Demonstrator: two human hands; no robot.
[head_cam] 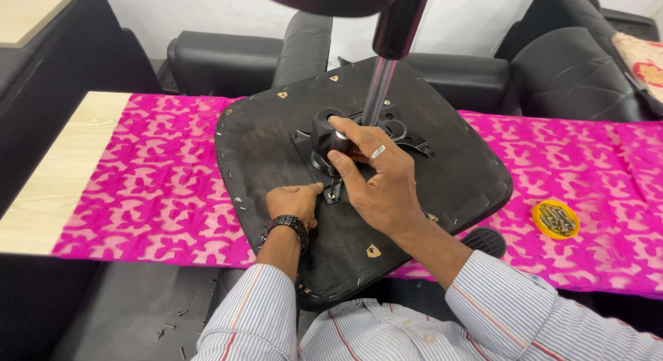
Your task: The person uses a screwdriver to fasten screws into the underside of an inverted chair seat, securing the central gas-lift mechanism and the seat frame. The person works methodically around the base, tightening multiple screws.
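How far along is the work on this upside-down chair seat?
Done: the metal plate and gas column sit on the seat underside. In hand: the right hand grips a tool at the plate; the left hand braces beside it. Left: screws in the yellow lid.

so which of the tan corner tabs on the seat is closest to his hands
The tan tab at the near edge, beside the right forearm; the two others sit along the far edge.

Two hands, the left hand (293, 202) and right hand (373, 178), are working on one upturned chair seat (428, 188); one pink cloth (152, 181) is covering one table (62, 174); one yellow lid (556, 219) is lying at right, holding screws too small to count.
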